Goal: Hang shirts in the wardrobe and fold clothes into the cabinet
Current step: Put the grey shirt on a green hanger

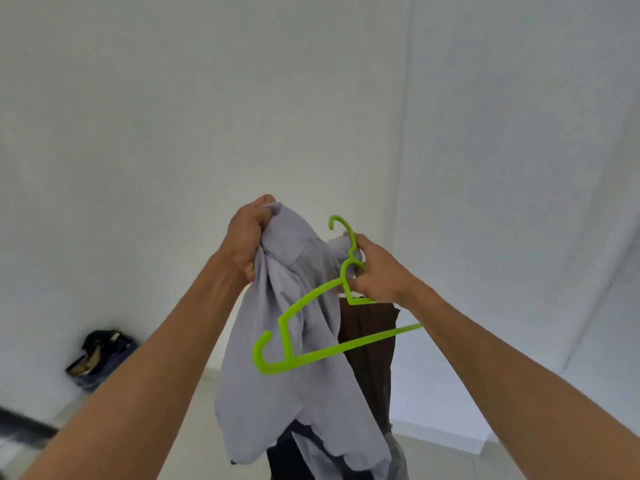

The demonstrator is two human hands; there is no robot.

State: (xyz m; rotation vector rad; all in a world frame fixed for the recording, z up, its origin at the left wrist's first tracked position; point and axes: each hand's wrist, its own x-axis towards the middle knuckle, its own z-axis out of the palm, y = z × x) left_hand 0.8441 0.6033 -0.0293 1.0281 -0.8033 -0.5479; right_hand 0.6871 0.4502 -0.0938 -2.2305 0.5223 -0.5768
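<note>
A pale lilac shirt hangs bunched in mid-air in the middle of the scene, held up in front of a plain white wall. The left hand grips the shirt's top edge in a closed fist, the cloth spilling down from it in loose folds. Just to the right, the right hand pinches the neck of a lime-green plastic hanger, fingers curled round it below the hook, along with a corner of the shirt. The hanger tilts across the front of the shirt, its bar slanting down to the left. A dark brown garment hangs behind the shirt, below the right hand. Far off on the left, a dark bag sits on the floor against the wall.
</note>
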